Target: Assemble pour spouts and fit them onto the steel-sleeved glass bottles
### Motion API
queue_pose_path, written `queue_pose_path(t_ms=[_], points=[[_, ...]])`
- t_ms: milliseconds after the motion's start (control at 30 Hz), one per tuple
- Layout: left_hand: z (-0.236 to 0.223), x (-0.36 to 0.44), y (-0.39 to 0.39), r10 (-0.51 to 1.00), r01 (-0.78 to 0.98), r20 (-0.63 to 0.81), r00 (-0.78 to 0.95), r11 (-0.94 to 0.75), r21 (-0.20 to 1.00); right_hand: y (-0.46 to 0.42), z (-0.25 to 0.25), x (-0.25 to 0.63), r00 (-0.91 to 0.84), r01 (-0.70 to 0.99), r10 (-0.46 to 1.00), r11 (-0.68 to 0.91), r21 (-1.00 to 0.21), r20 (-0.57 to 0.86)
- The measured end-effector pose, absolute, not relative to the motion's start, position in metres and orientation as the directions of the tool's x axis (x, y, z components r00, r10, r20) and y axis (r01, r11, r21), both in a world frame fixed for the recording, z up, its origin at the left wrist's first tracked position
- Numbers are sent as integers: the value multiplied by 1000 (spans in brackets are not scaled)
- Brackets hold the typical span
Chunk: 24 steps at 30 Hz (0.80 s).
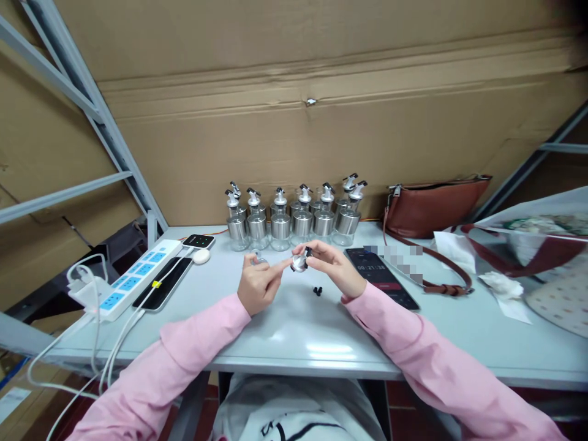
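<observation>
My right hand point(331, 264) pinches a small silver pourer cap point(299, 262) with a black tip, held above the grey table point(294, 324). My left hand point(258, 283) is curled, its forefinger stretched out to touch the cap, and its other fingers hold a small clear piece point(260, 260) that I cannot name. Two tiny black parts point(317, 290) lie on the table just below my right hand. Both arms wear pink sleeves.
Several glass and steel oil bottles point(294, 215) stand in rows at the back. A phone point(382, 277) showing a timer lies right of my hands, by a brown bag point(432, 205). A power strip point(138, 277), another phone point(162, 283) and cables lie left. Bags and tissue sit far right.
</observation>
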<state>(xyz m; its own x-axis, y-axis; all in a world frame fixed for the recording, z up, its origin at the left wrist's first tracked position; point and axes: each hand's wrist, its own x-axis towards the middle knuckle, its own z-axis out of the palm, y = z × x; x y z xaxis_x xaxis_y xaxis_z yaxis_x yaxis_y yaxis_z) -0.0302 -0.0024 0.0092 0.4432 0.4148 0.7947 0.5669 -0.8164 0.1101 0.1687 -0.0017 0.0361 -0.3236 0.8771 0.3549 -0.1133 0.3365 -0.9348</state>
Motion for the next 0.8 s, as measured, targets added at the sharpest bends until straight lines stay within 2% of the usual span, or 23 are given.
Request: queue_pose_path(t_ms=[133, 400, 500, 567, 633, 733, 800], points=[[7, -31, -3, 333, 508, 794, 509, -861, 35, -1, 36, 168, -265, -110, 896, 339, -934, 356], [3, -31, -3, 285, 430, 771, 570, -903, 17, 8, 57, 163, -342, -302, 918, 93, -949, 199], [-1, -31, -1, 287, 422, 751, 595, -906, 11, 12, 73, 160, -352, -280, 917, 91, -956, 190], [-4, -32, 1, 305, 433, 727, 615, -901, 12, 17, 88, 157, -314, -166, 920, 191, -967, 236], [-7, -32, 2, 322, 444, 701, 636, -896, 10, 28, 107, 153, -276, 63, 899, 371, -926, 341], [-9, -33, 4, 311, 437, 688, 655, -900, -9, 56, 139, 143, -313, 448, 813, 583, -678, 491], [-9, -32, 4, 296, 423, 701, 648, -906, -8, 82, 160, 134, -405, 631, 787, 609, -480, 466]])
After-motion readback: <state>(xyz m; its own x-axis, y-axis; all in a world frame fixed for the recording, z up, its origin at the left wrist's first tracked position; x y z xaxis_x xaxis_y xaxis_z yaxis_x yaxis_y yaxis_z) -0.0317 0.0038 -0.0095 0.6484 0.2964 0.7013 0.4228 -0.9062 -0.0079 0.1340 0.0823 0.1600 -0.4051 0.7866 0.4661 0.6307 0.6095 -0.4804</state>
